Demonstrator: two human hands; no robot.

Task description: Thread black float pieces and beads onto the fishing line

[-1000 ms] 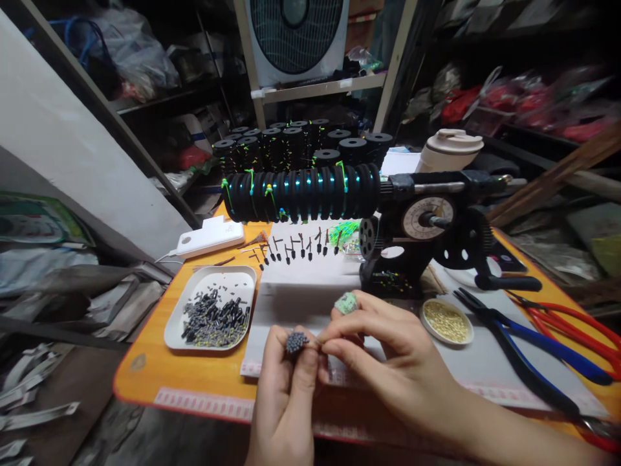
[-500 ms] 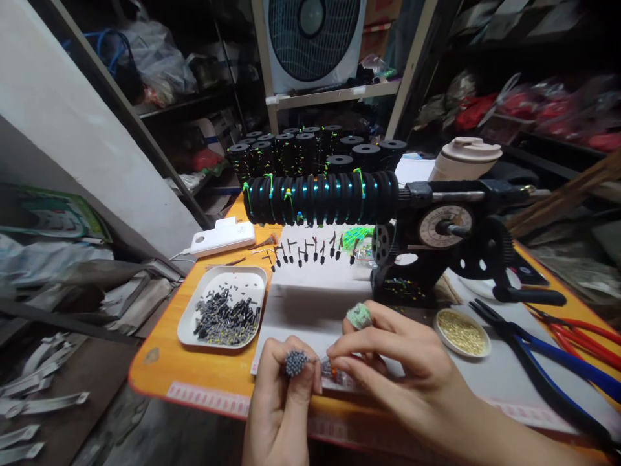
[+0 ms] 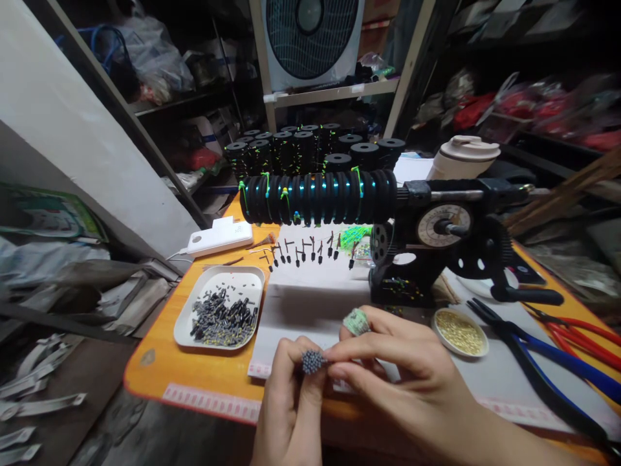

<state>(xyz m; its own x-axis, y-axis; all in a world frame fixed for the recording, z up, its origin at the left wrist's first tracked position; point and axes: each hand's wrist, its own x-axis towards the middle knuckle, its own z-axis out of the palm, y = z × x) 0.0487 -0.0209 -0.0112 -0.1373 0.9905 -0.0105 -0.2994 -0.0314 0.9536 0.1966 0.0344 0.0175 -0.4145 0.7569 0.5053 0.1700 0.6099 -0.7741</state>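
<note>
1. From where I stand, the left hand (image 3: pixel 294 395) is curled narrow round a bundle (image 3: pixel 313 362) of small dark-grey pieces, pinched between thumb and bent forefinger, with their rounded ends bunched toward me.
2. The right hand (image 3: pixel 412 369) comes in from the other side, thumb and forefinger nearly together, tips right at the bundle's edge. Whether they grip one of the pieces I cannot tell; the gap is too small. A green wrap (image 3: pixel 356 321) sits round one of its fingers.
3. So the bundle is up in the left hand, over the near edge of the surface (image 3: pixel 150 382) and in front of the white sheet (image 3: pixel 301 304).
4. I'd judge it light, each piece fairly stiff, but the whole loose: ease the squeeze and it could fan out or shed pieces. Small smooth ends would likely slip under a fingertip.
5. The best hold looks to be round its side, below the ends, firm but not crushing; a single piece wants a fingertip pinch at the rim.
6. Left of the hands, the tray (image 3: pixel 250 279) holds similar grey bits and longer black ones. Right of them lie a dish (image 3: pixel 478 353) of gold-coloured pieces and pliers (image 3: pixel 508 333); behind stands the black machine (image 3: pixel 402 285).
</note>
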